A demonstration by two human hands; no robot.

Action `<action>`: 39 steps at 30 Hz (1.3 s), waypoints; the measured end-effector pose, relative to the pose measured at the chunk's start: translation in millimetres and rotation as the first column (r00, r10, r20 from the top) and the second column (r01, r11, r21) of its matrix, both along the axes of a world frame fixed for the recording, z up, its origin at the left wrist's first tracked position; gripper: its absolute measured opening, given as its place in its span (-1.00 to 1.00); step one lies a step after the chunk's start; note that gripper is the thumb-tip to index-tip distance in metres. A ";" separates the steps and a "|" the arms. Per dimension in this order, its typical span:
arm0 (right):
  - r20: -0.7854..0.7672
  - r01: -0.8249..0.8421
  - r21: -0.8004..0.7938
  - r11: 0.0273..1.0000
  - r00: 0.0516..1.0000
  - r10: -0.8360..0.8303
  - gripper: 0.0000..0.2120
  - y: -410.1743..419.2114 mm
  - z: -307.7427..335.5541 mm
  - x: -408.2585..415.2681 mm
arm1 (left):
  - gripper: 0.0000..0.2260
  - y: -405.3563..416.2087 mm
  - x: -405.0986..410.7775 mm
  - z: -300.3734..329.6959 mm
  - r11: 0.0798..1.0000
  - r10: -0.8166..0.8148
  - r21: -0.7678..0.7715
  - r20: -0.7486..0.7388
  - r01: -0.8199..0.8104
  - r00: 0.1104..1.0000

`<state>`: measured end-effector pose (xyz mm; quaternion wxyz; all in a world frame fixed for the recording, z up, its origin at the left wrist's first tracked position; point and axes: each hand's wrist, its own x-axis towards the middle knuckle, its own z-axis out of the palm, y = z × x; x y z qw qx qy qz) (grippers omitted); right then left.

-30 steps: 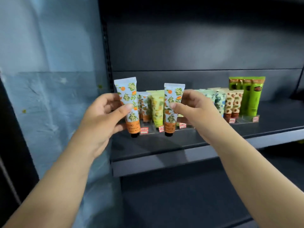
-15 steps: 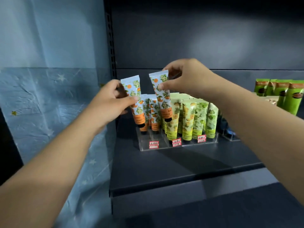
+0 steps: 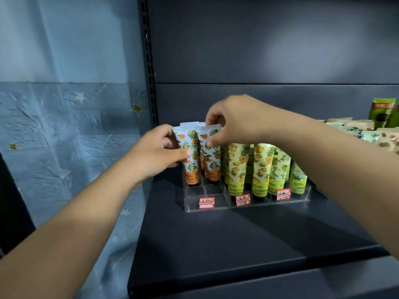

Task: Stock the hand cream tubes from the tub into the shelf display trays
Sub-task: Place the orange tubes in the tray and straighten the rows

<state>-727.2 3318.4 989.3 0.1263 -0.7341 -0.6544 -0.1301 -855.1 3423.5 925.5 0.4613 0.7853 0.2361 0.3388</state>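
The left hand [image 3: 159, 152] grips an orange-print tube [image 3: 187, 156] from its left side, thumb across the front and fingers behind. The right hand [image 3: 235, 119] pinches a second orange-print tube [image 3: 211, 154] by its flat crimped top, reaching down from above. Both tubes stand nearly upright, cap down, long axis vertical, side by side and just about touching. Their dark caps sit low in the left end of the clear tray [image 3: 248, 205] on the shelf [image 3: 237, 234], in the second row of cells; the cells in front of them, behind the red price label [image 3: 206, 202], look bare. Whether the caps have reached the tray floor cannot be told.

The move ahead turns on that vertical line: each tube lies straight below its holding fingers, so the remaining travel, as I judge it, is a short push down and then letting go. The yellow tubes [image 3: 236, 167] stand just beside the right-hand tube, so a sideways lean there could knock them. More orange-print tubes stand behind the two held ones.
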 end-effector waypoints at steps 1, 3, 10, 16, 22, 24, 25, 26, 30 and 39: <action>0.015 0.002 -0.010 1.000 1.000 -0.002 -0.71 0.7 -0.9 -0.3 | -0.83 0.0 0.5 -0.9 1.000 -0.003 0.004 -0.017 0.003 1.000; 0.053 0.013 -0.023 1.000 0.999 -0.011 -0.70 1.3 -2.0 -1.7 | -0.82 -0.6 1.0 -1.8 1.000 -0.007 0.009 -0.044 0.007 0.999; 0.131 0.097 -0.060 0.993 0.987 -0.088 -0.69 8.4 0.6 -2.6 | -0.82 -2.9 -0.4 -2.8 1.000 -0.019 0.021 -0.065 0.020 0.998; 0.130 0.147 -0.090 0.985 0.982 -0.134 -0.67 10.8 4.1 2.7 | -0.83 -3.7 -1.0 -7.1 0.999 -0.002 0.045 -0.066 0.005 0.998; 0.081 0.116 -0.110 0.987 0.991 -0.108 -0.69 11.4 6.4 2.3 | -0.82 -3.4 2.6 -9.9 0.999 0.006 0.048 -0.070 -0.003 0.998; 0.073 0.108 -0.113 0.988 0.992 -0.100 -0.69 10.7 7.4 2.6 | -0.81 -3.4 4.1 -10.2 0.999 0.008 0.037 -0.069 -0.005 0.998; 0.067 0.105 -0.117 0.988 0.993 -0.098 -0.68 10.4 7.8 2.5 | -0.81 -2.9 4.5 -10.6 0.999 0.010 0.034 -0.070 -0.008 0.997; 0.058 0.100 -0.118 0.988 0.994 -0.094 -0.68 10.0 8.4 2.3 | -0.81 -2.6 4.5 -11.2 0.999 0.012 0.035 -0.070 -0.009 0.997; 0.012 0.055 -0.050 0.997 0.998 -0.055 -0.71 8.4 11.4 2.0 | -0.81 -0.3 -0.7 -10.4 0.999 0.034 0.017 -0.035 -0.033 0.999; 0.052 -0.008 0.332 0.943 0.999 -0.009 -0.74 -46.3 -7.7 -13.1 | -0.88 -44.7 -38.3 5.9 0.821 0.241 0.483 0.188 -0.304 0.952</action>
